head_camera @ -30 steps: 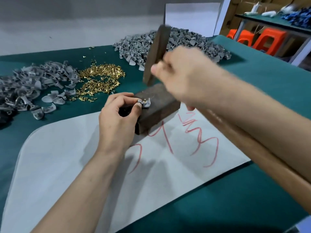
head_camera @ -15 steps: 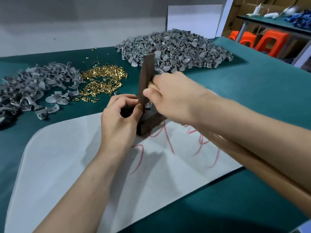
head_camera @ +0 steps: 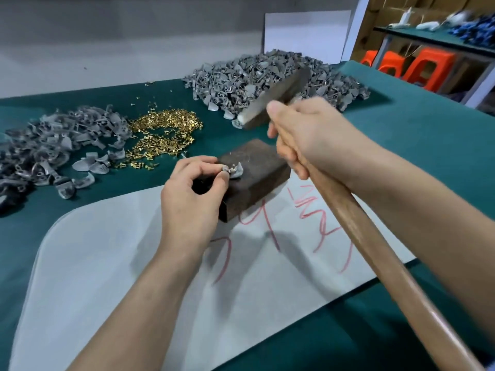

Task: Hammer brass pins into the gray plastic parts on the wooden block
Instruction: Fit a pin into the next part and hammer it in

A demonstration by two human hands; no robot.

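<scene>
Head: part (head_camera: 236, 171) apparently in left hand (head_camera: 190, 200)

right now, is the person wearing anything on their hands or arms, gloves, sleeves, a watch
Nothing worn shows. The left hand and right hand are bare: no gloves, and no ring on the fingers in view. The left forearm and right forearm are uncovered to the picture's edge: no sleeve, watch or band.

Hammer head (head_camera: 276, 99) blurred; its handle (head_camera: 375, 250) runs off the bottom edge.
</scene>
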